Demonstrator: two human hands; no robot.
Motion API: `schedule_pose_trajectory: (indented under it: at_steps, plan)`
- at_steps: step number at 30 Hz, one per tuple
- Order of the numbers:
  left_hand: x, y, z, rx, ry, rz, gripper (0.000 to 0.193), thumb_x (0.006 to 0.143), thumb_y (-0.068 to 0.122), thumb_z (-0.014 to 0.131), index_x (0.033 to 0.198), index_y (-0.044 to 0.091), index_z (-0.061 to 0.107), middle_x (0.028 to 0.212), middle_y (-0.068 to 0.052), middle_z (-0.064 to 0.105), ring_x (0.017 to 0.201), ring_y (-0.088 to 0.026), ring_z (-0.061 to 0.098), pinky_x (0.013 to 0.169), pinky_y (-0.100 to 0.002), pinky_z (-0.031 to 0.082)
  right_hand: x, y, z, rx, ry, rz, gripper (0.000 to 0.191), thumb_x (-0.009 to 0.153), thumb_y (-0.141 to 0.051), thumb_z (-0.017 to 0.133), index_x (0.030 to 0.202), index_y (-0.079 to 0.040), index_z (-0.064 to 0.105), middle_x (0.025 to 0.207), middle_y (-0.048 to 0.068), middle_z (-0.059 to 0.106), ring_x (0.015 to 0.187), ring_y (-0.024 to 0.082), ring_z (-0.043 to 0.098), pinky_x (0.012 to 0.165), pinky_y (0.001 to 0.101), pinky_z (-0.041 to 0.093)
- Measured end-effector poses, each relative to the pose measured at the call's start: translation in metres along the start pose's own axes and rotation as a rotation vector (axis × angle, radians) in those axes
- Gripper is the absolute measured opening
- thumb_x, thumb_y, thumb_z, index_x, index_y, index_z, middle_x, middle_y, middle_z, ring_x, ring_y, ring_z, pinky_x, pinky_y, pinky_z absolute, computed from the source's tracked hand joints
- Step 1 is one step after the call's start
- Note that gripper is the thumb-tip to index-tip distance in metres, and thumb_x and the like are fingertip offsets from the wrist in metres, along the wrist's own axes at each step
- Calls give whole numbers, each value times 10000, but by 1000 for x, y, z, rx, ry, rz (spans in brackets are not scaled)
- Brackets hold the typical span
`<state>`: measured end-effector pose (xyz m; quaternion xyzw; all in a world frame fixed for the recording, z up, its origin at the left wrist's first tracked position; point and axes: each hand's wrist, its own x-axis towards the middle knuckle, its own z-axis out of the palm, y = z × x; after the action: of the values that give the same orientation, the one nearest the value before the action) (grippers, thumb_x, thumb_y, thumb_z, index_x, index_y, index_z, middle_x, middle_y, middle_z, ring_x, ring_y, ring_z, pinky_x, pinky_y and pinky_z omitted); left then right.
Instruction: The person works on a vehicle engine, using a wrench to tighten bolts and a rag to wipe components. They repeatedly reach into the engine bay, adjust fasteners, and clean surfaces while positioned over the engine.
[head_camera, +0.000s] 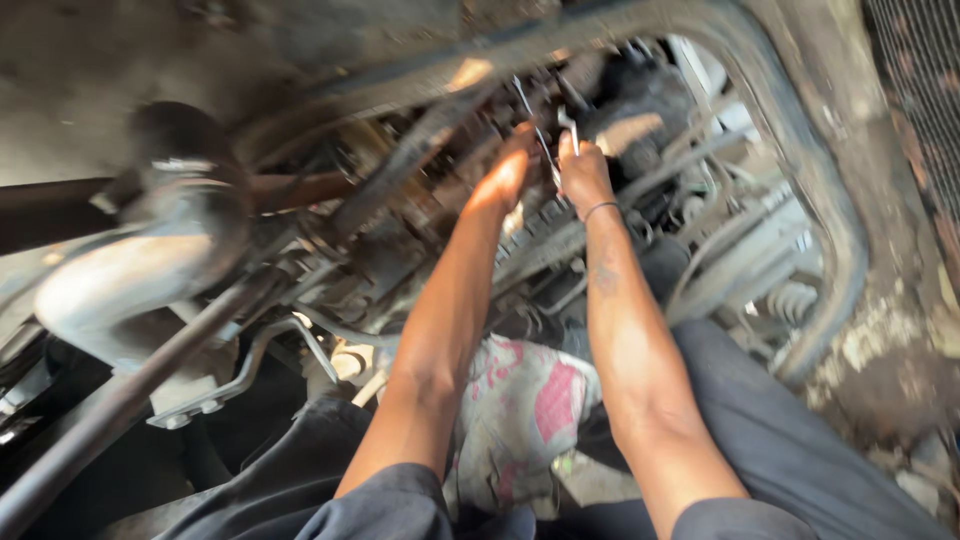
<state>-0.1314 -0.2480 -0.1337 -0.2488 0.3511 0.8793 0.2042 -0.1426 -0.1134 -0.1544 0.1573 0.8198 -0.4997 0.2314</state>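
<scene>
While both bare arms reach up into the grimy underside of a vehicle, the right hand (583, 172) is closed around a slim silver metal wrench (568, 125) at about one o'clock from frame centre. The left hand (505, 170), just beside it at twelve o'clock, presses fingers against the dirty engine parts (420, 190); whether it grips anything I cannot tell. The wrench sits at a fastener, so the work looks mid-way, nothing visibly removed. A pink-patterned rag (525, 410) lies at six o'clock.
</scene>
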Motion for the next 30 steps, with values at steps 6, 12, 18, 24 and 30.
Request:
schedule_pose_trajectory:
  at_steps: [6, 12, 18, 24, 30]
  plan:
    - [-44, 34, 21, 941, 228, 171, 496, 977, 531, 582, 866, 68, 717, 898, -160, 717, 848, -294, 653, 770, -455, 513, 36, -5, 13, 421, -356, -35, 343, 1039, -281, 543, 1200, 13, 619, 998, 55, 729, 821, 156, 731, 673, 355, 609]
    - [-122, 121, 48, 1024, 498, 1036, 326, 1018, 417, 571, 982, 122, 705, 895, -124, 751, 857, -326, 711, 952, -455, 513, 53, -1, 27, 58, -283, 194, 422, 1037, -382, 604, 1031, 33, 682, 717, 99, 701, 573, 230, 626, 495, 393, 492]
    - [-102, 202, -23, 1577, 958, 1128, 541, 979, 447, 589, 1311, 20, 582, 1413, -234, 527, 1278, -406, 490, 1034, -601, 399, 61, -7, 42, -784, -328, -387, 236, 801, -314, 699, 930, -116, 698, 718, 63, 698, 578, 205, 628, 505, 365, 458]
    - [-73, 182, -46, 1676, 804, 893, 529, 977, 456, 560, 1293, 32, 581, 1434, -195, 507, 1372, -374, 450, 1087, -637, 379, 60, -24, 55, -385, -222, 193, 160, 899, -311, 610, 952, -174, 674, 762, 70, 653, 579, 224, 572, 463, 394, 405]
    - [-84, 197, -41, 1627, 780, 928, 553, 907, 450, 603, 1289, 49, 600, 1417, -205, 516, 1346, -381, 470, 1114, -633, 351, 52, -52, 63, -454, -185, 262, 208, 935, -346, 578, 1006, -157, 624, 810, 107, 649, 629, 256, 611, 474, 414, 442]
